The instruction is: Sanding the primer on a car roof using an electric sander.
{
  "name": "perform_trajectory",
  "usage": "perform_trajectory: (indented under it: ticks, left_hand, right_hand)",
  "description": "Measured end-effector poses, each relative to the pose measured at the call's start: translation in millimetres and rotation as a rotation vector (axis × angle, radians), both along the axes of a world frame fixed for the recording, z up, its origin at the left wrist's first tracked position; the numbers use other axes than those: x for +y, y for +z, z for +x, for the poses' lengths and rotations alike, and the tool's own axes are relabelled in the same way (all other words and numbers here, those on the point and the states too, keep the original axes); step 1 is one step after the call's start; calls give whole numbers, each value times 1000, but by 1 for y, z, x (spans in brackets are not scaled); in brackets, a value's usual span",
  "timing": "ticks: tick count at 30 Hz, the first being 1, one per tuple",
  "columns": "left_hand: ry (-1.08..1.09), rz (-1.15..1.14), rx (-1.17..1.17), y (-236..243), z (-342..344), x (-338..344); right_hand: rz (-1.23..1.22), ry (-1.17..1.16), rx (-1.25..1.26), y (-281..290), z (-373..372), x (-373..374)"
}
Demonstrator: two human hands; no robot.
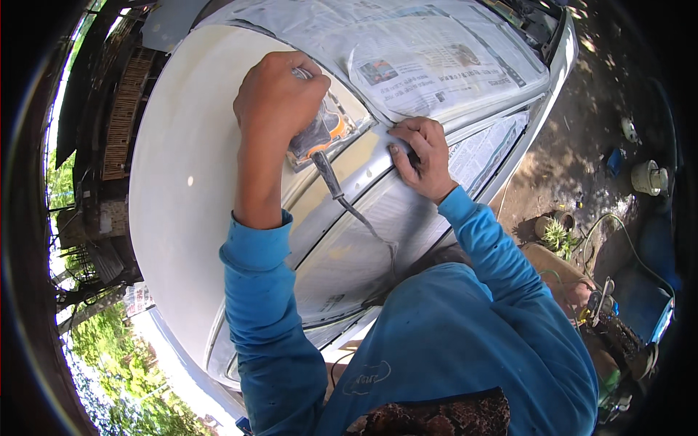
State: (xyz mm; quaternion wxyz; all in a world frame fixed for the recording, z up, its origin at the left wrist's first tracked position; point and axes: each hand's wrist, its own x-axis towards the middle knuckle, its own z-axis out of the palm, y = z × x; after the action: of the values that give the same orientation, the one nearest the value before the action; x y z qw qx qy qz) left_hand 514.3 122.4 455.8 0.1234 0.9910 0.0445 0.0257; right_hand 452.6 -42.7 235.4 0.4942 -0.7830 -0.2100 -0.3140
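Observation:
My left hand [278, 98] is closed round the top of an orange and grey electric sander [320, 142]. The sander lies with its flat base against the car roof [185, 138], near the roof's edge, and dust coats its body. From its near end a dark cord [338, 190] trails down over the side of the car. My right hand [424, 158] rests on the bare pillar beside the covered windshield, its fingers bent and the thumb apart, holding nothing. The roof is pale cream with a smooth, powdery look.
Newspaper [414, 69] covers the windshield, and more newspaper [483, 156] fills a side window. On the dirt ground to the right stand a white bucket [647, 178] and a potted plant [556, 234]. A pale green hose [622, 225] curves nearby. Wooden slats [125, 112] stand beyond the roof at left.

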Motion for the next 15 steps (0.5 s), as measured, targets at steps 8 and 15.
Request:
perform_trajectory:
  ticks: [8, 15]
  left_hand:
    - [-16, 42, -11, -3, 7, -16]
    - [81, 93, -30, -7, 10, -16]
  right_hand:
    - [127, 32, -10, 34, -22, 16]
    - [476, 342, 171, 68, -38, 60]
